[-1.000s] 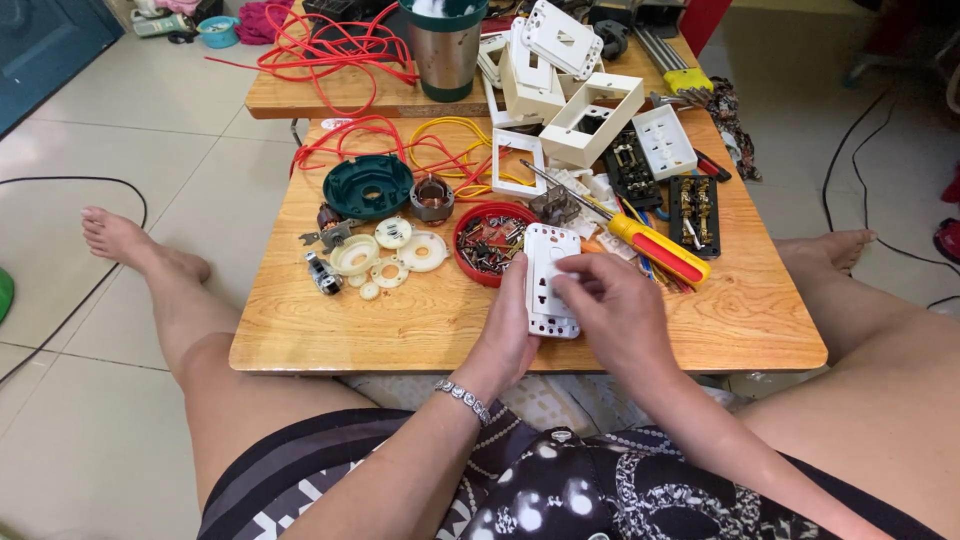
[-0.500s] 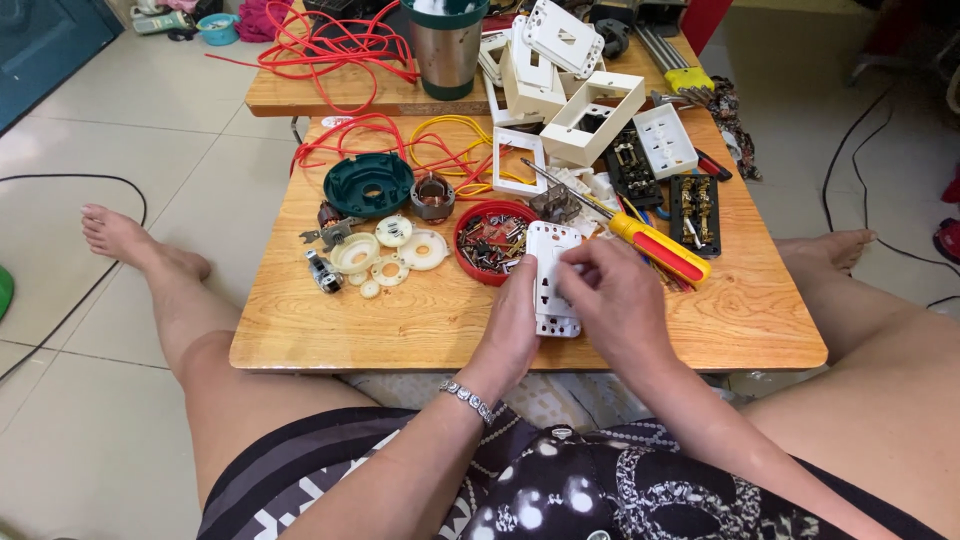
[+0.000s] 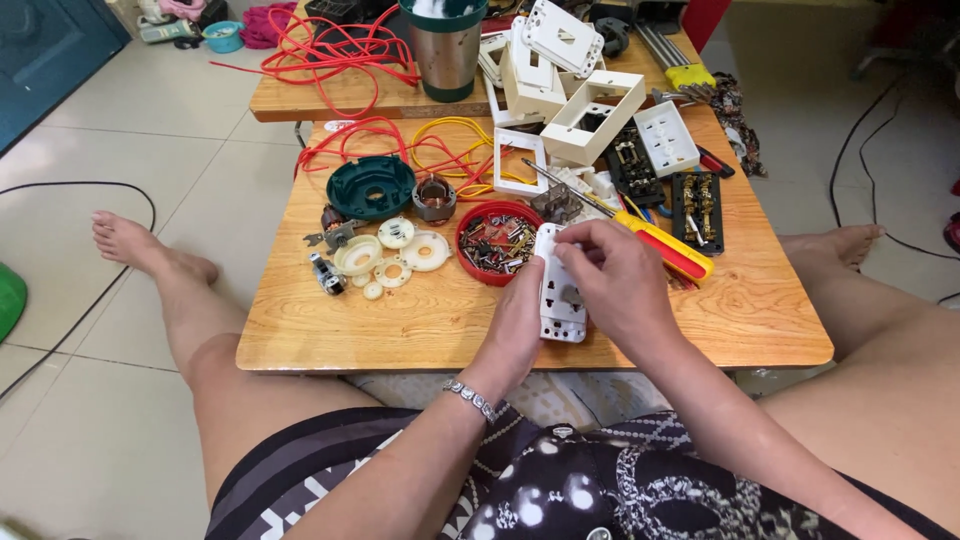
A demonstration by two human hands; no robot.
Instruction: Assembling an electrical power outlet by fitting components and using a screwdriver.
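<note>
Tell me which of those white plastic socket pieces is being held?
The white rectangular socket plate at the table's near edge, gripped between both hands; the other white pieces lie untouched farther back.

white socket plate [image 3: 560, 290], upright, long side vertical, at the table's near edge.

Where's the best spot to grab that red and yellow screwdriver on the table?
Grip the screwdriver by its thick red-and-yellow handle, coming from above on the right. The thin shaft points up-left toward the white frames, and the right hand sits right beside the handle.
</note>
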